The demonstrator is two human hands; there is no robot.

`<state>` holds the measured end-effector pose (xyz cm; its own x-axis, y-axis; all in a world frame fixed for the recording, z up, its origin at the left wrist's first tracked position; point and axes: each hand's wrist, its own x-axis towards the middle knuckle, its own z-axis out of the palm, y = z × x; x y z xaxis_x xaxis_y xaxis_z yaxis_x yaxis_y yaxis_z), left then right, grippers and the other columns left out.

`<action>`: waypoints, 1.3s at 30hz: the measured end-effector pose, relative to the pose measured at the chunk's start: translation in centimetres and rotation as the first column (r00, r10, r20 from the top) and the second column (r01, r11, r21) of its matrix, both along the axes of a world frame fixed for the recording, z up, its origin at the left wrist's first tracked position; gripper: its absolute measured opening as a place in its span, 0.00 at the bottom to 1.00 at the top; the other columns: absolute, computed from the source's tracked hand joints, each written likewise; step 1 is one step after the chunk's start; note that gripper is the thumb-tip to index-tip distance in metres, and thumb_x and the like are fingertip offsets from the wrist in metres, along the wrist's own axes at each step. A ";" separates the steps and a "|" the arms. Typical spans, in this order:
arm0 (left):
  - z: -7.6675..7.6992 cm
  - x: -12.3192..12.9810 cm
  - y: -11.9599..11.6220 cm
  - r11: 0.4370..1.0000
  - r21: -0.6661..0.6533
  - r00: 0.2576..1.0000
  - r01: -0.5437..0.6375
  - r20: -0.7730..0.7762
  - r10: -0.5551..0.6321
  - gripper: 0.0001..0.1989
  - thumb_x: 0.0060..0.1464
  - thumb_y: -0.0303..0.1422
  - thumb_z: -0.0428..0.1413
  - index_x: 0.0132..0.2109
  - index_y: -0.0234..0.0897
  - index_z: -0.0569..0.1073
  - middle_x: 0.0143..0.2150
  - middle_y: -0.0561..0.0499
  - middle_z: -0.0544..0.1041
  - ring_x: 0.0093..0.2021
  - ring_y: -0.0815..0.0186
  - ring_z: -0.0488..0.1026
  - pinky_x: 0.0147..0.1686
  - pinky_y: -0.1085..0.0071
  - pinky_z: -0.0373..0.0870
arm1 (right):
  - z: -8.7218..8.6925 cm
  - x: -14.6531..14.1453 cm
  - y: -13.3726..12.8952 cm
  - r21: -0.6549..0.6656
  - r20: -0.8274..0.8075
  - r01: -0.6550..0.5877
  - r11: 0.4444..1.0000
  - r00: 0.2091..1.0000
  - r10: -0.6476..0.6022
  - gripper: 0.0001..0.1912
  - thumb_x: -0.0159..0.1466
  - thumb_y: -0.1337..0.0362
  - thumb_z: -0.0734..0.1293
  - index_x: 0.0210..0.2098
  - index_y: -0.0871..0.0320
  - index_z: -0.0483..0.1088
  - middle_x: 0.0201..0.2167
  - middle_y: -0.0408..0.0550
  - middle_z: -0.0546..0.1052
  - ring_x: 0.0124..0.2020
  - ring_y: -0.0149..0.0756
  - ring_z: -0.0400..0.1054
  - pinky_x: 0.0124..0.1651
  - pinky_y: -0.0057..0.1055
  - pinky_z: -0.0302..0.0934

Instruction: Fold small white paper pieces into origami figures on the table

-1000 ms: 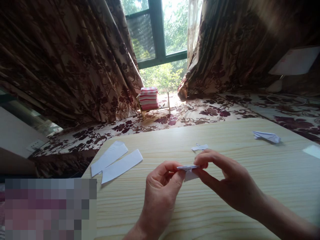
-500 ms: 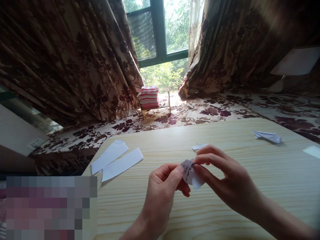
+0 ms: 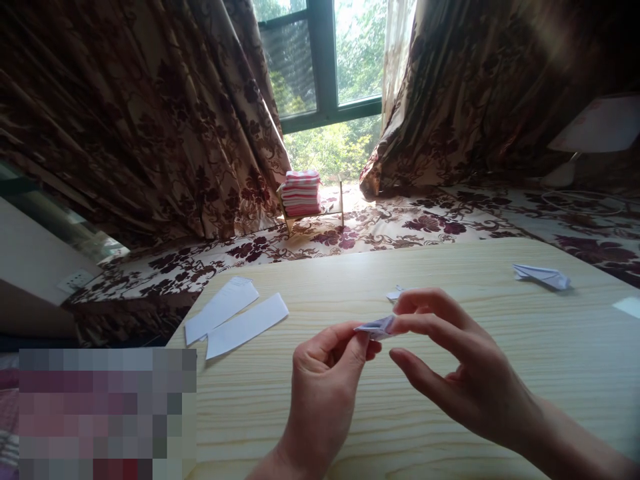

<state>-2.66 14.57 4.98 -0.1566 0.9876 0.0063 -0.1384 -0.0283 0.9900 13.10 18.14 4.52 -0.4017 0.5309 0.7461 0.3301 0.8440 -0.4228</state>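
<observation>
Both my hands hold a small folded piece of white paper (image 3: 376, 327) just above the light wooden table (image 3: 450, 267). My left hand (image 3: 323, 387) pinches its left end between thumb and forefinger. My right hand (image 3: 450, 360) grips its right end with the upper fingers, while the thumb stretches out below, apart from the paper. The paper lies nearly flat, edge-on to me. A small white paper scrap (image 3: 394, 293) rests on the table just behind my right hand.
Two long white paper strips (image 3: 235, 319) lie at the table's left. A folded paper shape (image 3: 543, 276) sits at the far right. Beyond the table are flowered cloth, dark flowered curtains, a window, and a tiny wooden rack with striped fabric (image 3: 301, 193).
The folded paper stood tilted up half a second ago and now lies flat between my fingertips. My right thumb has come off it and dropped lower. The view shifted slightly right.
</observation>
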 end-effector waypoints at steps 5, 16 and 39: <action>-0.5 0.3 -0.4 0.994 0.111 0.995 -0.006 -0.101 0.017 0.06 0.53 0.29 0.59 0.38 0.36 0.80 0.35 0.49 0.81 0.37 0.65 0.78 0.40 0.74 0.73 | 0.0 -0.3 -0.4 0.016 -0.045 0.046 0.999 0.998 -0.045 0.11 0.60 0.75 0.65 0.41 0.57 0.67 0.45 0.52 0.66 0.44 0.35 0.64 0.42 0.32 0.63; 0.4 0.0 0.0 0.967 -0.139 0.962 0.214 0.203 -0.183 0.13 0.53 0.36 0.57 0.31 0.28 0.78 0.25 0.46 0.78 0.27 0.66 0.75 0.32 0.71 0.74 | -0.8 0.0 0.0 0.127 0.016 0.039 0.991 0.999 -0.041 0.12 0.59 0.77 0.65 0.38 0.55 0.71 0.44 0.51 0.67 0.42 0.39 0.66 0.39 0.36 0.66; 0.2 -0.4 0.5 0.946 -0.258 0.967 0.196 0.213 -0.143 0.09 0.43 0.33 0.63 0.25 0.30 0.73 0.23 0.49 0.75 0.24 0.70 0.70 0.28 0.72 0.69 | -0.6 -0.7 0.0 0.051 0.113 -0.002 0.999 0.994 -0.004 0.06 0.60 0.72 0.66 0.37 0.57 0.69 0.41 0.53 0.69 0.40 0.41 0.67 0.37 0.37 0.66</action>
<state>-3.11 15.03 5.19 0.0415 0.9584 -0.2823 -0.3025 0.2813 0.9107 12.42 18.11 3.89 -0.4843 0.4936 0.7224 0.3740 0.8632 -0.3391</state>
